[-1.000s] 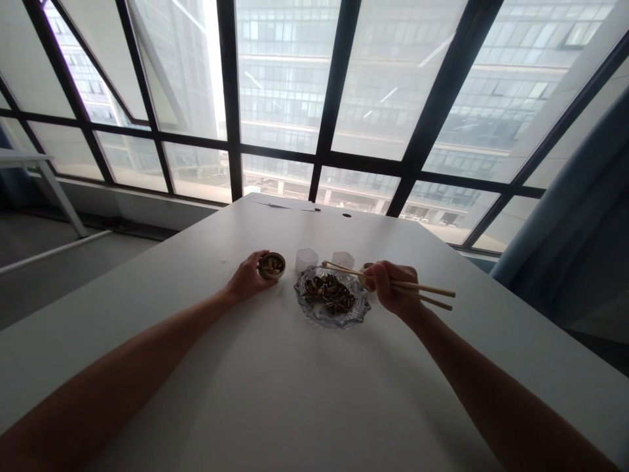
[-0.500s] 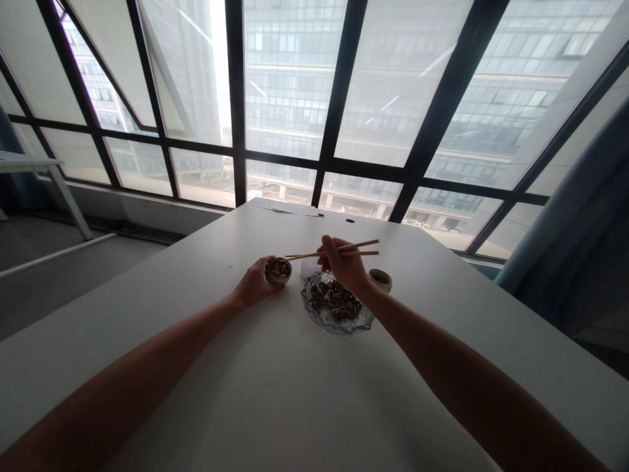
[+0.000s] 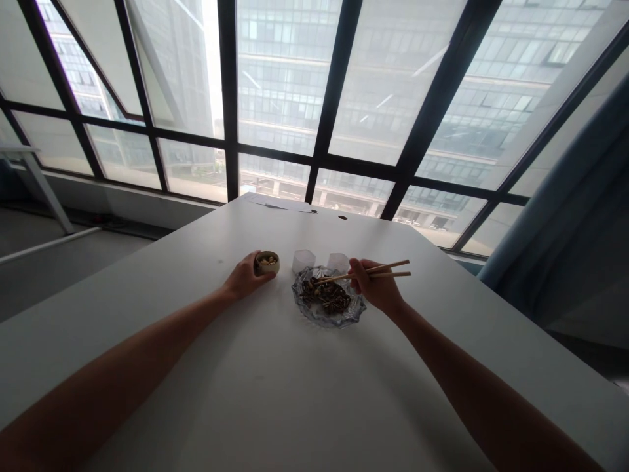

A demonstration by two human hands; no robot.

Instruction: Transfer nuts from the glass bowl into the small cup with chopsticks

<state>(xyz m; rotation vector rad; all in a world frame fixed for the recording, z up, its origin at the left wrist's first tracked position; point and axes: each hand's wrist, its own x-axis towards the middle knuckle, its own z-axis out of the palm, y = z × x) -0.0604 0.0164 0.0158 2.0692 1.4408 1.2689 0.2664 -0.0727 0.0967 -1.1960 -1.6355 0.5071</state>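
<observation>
Around a small round cup (image 3: pixel 266 268) curls my left hand (image 3: pixel 244 276), its fingers wrapped on the cup's side. Pale nut-like pieces (image 3: pixel 268 260) show inside that cup. My right hand (image 3: pixel 376 286) grips a pair of wooden chopsticks (image 3: pixel 388 269). Their tips reach down to the dark seeds (image 3: pixel 330 298) heaped in a clear, scalloped glass dish (image 3: pixel 334 322); whether they pinch a piece is too small to tell. Behind the dish stand two translucent small cups, one on the left (image 3: pixel 304 261) and one on the right (image 3: pixel 337 263).
All of this stands on a white table (image 3: pixel 255 380). Papers (image 3: pixel 278 203) lie at its far end, near a dark round hole (image 3: pixel 343 217). Windows (image 3: pixel 280 78) rise beyond, and a blue curtain (image 3: pixel 555 229) hangs at the right.
My right hand has moved right and down, bringing the chopstick tips from the held cup to the seeds in the dish. The cup in my left hand is tilted less towards me.
</observation>
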